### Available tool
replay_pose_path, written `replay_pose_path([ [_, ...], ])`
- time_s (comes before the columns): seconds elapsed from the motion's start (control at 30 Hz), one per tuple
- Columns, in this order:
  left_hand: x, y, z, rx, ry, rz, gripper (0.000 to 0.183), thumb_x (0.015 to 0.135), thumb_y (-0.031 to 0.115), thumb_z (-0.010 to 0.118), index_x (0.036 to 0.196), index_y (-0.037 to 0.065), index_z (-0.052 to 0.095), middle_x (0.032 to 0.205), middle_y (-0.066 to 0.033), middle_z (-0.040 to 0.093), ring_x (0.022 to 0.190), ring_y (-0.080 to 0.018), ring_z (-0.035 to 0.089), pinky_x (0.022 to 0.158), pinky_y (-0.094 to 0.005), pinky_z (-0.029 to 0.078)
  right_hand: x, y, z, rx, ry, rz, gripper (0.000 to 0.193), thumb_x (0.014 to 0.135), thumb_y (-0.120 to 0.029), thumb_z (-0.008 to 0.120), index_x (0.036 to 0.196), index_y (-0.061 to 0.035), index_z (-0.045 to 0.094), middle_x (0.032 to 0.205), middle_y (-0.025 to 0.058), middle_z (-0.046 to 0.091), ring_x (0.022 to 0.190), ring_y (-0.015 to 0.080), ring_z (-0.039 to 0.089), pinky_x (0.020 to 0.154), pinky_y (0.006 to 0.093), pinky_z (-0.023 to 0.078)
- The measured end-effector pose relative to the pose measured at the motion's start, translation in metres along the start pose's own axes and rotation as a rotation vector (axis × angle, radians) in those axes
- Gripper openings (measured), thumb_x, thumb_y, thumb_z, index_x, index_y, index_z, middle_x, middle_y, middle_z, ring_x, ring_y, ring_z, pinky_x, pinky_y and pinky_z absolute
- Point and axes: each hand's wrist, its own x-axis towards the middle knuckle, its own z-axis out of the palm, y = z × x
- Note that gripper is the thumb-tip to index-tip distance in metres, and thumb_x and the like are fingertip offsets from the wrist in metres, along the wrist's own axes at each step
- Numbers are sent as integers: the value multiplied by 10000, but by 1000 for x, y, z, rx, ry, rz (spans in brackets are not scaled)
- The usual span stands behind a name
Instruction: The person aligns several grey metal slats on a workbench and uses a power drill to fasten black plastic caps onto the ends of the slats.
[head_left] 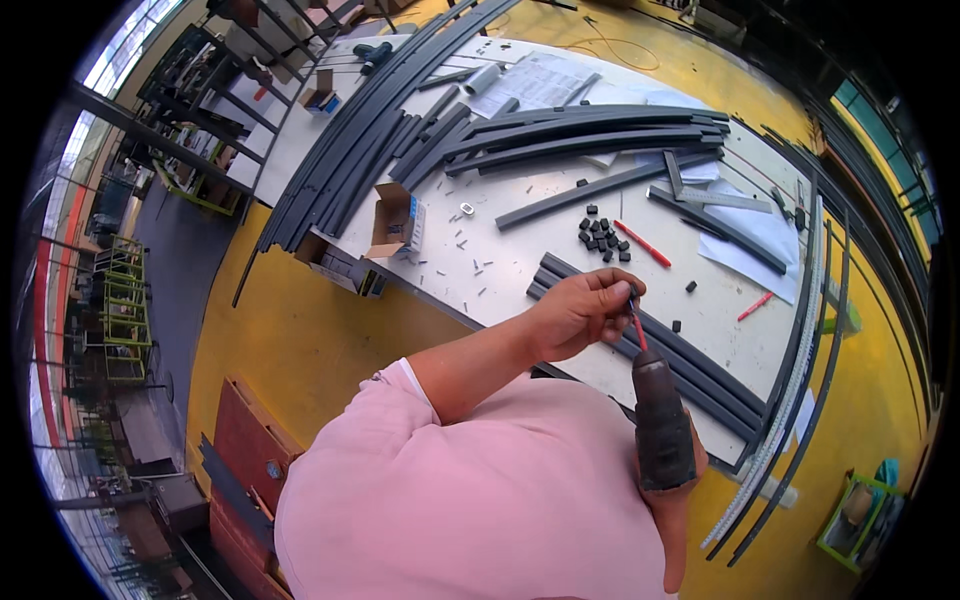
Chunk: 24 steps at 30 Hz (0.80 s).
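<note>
My right hand [672, 500] grips a dark cordless drill [661, 420] that points up and away from me, its red bit [637, 328] sticking out of the chuck. My left hand [580, 310] pinches the tip of that bit with thumb and fingers, just above the grey metal profiles [690, 365] lying on the white table [500, 280]. A pink sleeve covers my left upper arm.
Long curved grey profiles [590, 130] lie across the table's far side. Small black blocks [600, 236], loose screws, red pencils [642, 243], an open cardboard box [395, 222] and paper sheets [530, 85] are scattered on it. Long rails lean at the right edge. The floor is yellow.
</note>
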Motion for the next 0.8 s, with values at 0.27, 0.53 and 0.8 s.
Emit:
replay_pose_path([
  [0.27,7,-4,17,-104,4,3,241,1046,303,614,1139,81,636,913,7,614,734,-71,541,612,-220,446,-40,37,22,-126,52,53,431,787,-185,791,1159,12,698,1078,214,726,930,390,719,862,452,557],
  [0.53,8,-4,33,-143,-12,-14,247,1040,285,625,1167,74,640,868,0,626,751,-81,572,634,-222,461,-51,53,22,-215,95,11,380,798,-210,785,1119,-16,723,1033,168,741,942,363,720,876,445,557],
  [0.8,13,-18,29,-167,-110,5,283,1041,356,608,1125,92,669,903,6,643,778,-89,586,669,-238,461,-63,61,23,-217,49,36,535,786,-272,764,1253,-29,671,1151,190,714,1023,391,701,887,453,551],
])
